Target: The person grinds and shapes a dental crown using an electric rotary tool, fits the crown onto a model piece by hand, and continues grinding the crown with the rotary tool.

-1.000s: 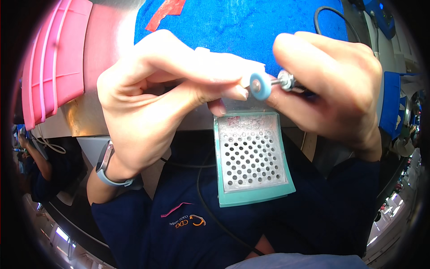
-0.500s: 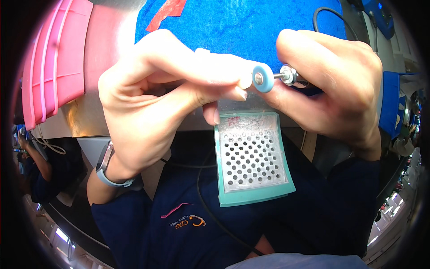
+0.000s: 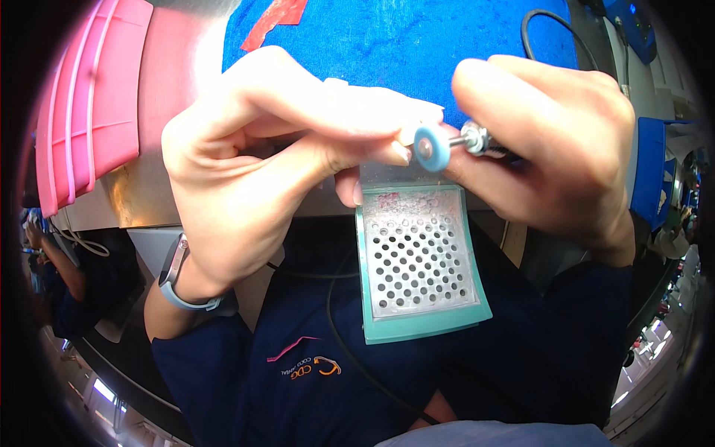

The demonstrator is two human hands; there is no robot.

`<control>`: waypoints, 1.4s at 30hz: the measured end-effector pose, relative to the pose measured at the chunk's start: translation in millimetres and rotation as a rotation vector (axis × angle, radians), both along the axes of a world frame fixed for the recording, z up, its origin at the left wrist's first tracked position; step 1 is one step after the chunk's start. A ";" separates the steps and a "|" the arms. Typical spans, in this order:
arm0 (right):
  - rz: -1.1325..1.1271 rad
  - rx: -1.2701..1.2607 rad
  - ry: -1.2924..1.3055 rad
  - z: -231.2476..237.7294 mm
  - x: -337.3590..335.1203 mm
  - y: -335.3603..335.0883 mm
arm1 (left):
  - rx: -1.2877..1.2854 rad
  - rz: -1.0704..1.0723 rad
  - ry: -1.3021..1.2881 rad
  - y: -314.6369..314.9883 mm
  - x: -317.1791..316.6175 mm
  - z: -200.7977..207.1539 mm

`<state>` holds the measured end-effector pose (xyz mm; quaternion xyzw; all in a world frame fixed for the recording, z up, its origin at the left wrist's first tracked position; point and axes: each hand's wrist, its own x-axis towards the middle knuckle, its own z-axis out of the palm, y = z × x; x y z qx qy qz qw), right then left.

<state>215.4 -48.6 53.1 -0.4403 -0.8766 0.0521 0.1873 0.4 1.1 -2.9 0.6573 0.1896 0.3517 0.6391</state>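
Wheel (image 3: 432, 147), pale blue, has just dipped down and leftward, upper half of the frame, right of centre, and that brings it close in by the left hand (image 3: 242, 175)! Right hand (image 3: 560, 149) grips its rotary tool (image 3: 477, 139); left fingertips pinched together, anything between them too hidden to tell. Lower left of centre: embroidered lettering and logo (image 3: 316, 367) on the navy shirt (image 3: 216, 380).

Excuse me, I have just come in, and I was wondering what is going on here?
A person is holding a slim tool in the right hand, its small blue disc right at the pinched fingertips of the left hand. Anything between those fingertips is too hidden to make out, and I cannot tell whether the disc touches it. Just below the hands is a green-framed perforated metal plate, with a blue towel beyond them.
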 end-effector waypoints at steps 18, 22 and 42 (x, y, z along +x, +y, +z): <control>-0.037 0.046 0.061 -3.0 4.7 0.3 | -0.033 0.058 -0.013 -2.9 4.7 2.9; -0.068 0.011 0.035 0.6 0.5 -1.6 | 0.021 0.013 0.027 0.2 2.1 4.3; -0.013 -0.001 0.000 1.2 -3.1 -0.8 | 0.015 0.008 0.033 1.7 -1.0 3.9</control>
